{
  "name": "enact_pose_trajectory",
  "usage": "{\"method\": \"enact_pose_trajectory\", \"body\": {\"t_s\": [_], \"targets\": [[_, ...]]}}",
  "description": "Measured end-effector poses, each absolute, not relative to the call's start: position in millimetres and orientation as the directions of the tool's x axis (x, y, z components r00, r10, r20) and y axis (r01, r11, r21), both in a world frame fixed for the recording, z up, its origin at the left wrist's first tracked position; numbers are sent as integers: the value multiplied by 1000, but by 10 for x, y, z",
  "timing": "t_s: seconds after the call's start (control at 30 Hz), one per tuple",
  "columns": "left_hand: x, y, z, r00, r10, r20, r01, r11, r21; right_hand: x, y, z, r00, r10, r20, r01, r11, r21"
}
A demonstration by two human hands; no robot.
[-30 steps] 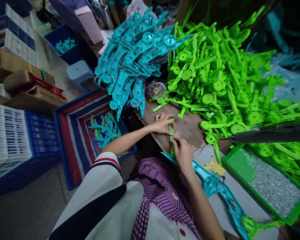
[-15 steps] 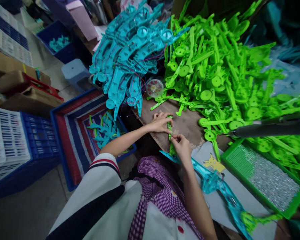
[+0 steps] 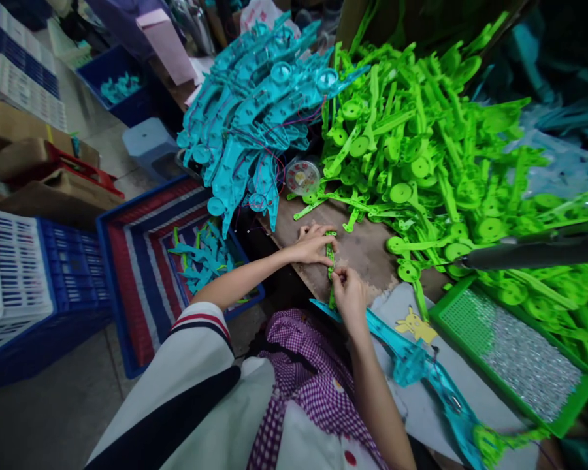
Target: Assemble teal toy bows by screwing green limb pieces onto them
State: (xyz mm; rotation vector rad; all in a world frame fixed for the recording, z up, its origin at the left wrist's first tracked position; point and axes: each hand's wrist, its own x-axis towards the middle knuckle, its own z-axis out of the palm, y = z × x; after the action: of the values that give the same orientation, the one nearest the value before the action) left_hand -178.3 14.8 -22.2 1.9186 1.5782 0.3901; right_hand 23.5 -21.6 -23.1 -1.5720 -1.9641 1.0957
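A narrow green plastic strip [image 3: 330,251] lies on the worn wooden bench [image 3: 367,251] near its front edge. My left hand [image 3: 311,245] rests on the strip's far end, fingers curled down on it. My right hand [image 3: 347,294] pinches the strip's near end. Just under my right wrist lies a long teal plastic part [image 3: 421,365] with wires, running toward the lower right.
A big heap of green plastic parts [image 3: 436,143] fills the bench's right side, a pile of wired teal parts [image 3: 259,111] the back left. A small round clear dish [image 3: 302,177] sits between them. A green tray of tiny silvery bits [image 3: 519,352] lies right; a blue crate [image 3: 142,261] stands left.
Both hands stay on the green strip; my right hand has slid a little nearer along it. The view has shifted slightly.
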Motion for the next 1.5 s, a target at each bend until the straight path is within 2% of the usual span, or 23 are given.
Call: {"method": "enact_pose_trajectory", "body": {"t_s": [0.13, 0.33, 0.57, 0.9, 1.07, 1.3, 1.4, 1.5], "targets": [[-1778, 155, -191, 238, 956, -171, 774, -80, 628, 235, -240, -217, -304, 944, -129, 610, 88, -787], [-1787, 165, -175, 240, 954, -181, 766, -72, 638, 273, -226, -292, -243, 955, -168, 576, 2, -818], [-1783, 169, -169, 244, 951, -192, 766, -67, 639, 249, -172, -339, -266, 944, -196, 553, -18, -833], [-1792, 172, -140, 269, 943, -195, 766, -87, 637, 216, -185, -268, -304, 937, -174, 591, 43, -806], [-1765, 147, -192, 225, 961, -159, 780, -80, 620, 194, -209, -271, -256, 948, -191, 653, 24, -757], [-1750, 158, -191, 232, 958, -168, 786, -83, 613, 278, -224, -331, -355, 934, -34, 574, 188, -797], [-1740, 161, -186, 225, 960, -164, 791, -82, 607, 360, -265, -277, -467, 884, 31, 638, 361, -680], [-1731, 159, -207, 211, 964, -164, 796, -72, 601, 401, -326, -182, -574, 819, -6, 745, 519, -418]]}}
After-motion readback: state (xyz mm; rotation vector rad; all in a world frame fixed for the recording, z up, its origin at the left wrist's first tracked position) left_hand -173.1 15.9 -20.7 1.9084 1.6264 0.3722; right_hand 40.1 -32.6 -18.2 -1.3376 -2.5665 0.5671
